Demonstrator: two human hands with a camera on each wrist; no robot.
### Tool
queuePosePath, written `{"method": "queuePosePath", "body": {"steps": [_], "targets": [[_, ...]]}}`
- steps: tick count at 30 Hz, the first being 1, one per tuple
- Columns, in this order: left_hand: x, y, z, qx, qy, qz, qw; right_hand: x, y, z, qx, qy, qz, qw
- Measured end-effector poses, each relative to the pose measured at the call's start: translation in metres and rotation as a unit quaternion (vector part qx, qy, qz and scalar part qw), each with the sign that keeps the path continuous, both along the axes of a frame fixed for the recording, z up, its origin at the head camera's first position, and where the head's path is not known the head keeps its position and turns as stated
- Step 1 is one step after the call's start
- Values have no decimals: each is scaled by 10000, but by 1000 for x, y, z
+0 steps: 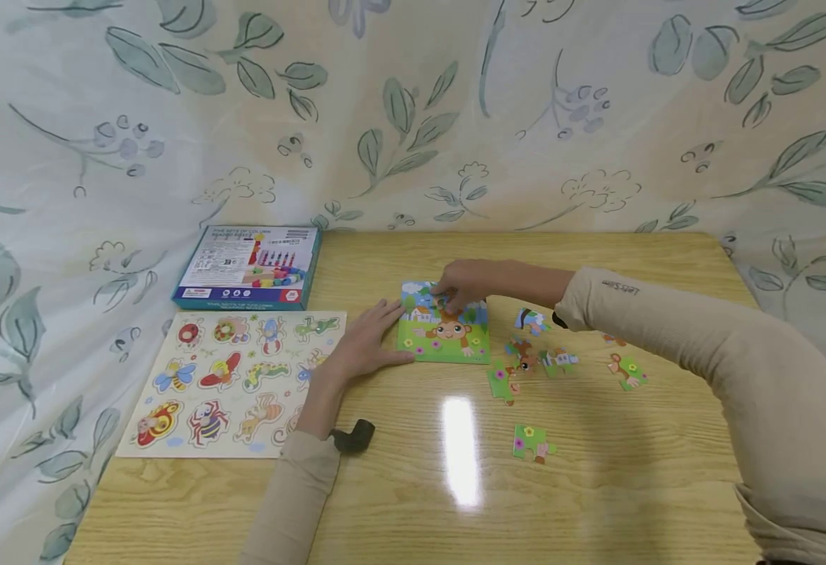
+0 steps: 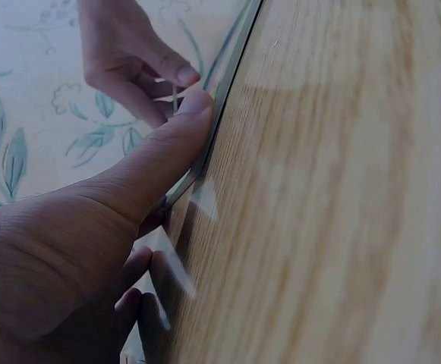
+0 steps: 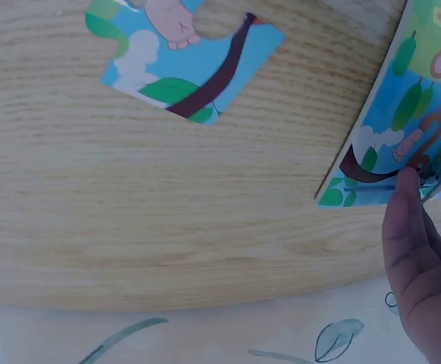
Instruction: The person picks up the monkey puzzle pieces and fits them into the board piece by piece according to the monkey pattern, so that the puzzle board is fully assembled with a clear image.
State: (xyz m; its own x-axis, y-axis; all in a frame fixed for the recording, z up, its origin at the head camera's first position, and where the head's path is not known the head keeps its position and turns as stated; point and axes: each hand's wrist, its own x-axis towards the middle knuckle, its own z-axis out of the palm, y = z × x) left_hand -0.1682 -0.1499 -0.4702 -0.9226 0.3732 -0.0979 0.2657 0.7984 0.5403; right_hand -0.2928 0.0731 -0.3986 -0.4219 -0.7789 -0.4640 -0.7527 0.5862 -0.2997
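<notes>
From where I stand, the person's right hand (image 1: 463, 284) has its grip pinching a small puzzle piece (image 3: 440, 185), thumb against fingers, over the upper part of a monkey picture board (image 1: 448, 351) on the table (image 1: 398, 510). Whether the piece touches the board I can't tell. The left hand (image 1: 365, 343) lies just left of that grip and a little nearer the person, its own grip spread: fingers along the board's left edge, thumb at the near left corner.

To the right of the pinching grip and nearer the person, loose pieces (image 1: 557, 361) are scattered, some close together, and one piece (image 1: 531, 442) lies apart, nearest the person. Left of the spread grip is an insect board (image 1: 208, 377), partly behind the forearm; beyond it, farther from the person, sits a box (image 1: 246, 267).
</notes>
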Motion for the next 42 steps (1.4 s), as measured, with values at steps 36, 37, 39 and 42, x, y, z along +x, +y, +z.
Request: {"method": "queuePosePath", "body": {"steps": [36,37,39,42], "targets": [[1,-4,-4,-12,-28,-327,9995,18,-7,1,1312,1912,1170,9657],[1,-4,-3,-18,-47,-316,9995,18,-7,1,1304,1937,1188,9651],[2,-4,-3,-5,-72,-313,9995,19,-8,2,1302,2028,1229,9627],[1,-5,-2,39,-97,-311,9995,20,-8,3,1367,2163,1223,9589]]}}
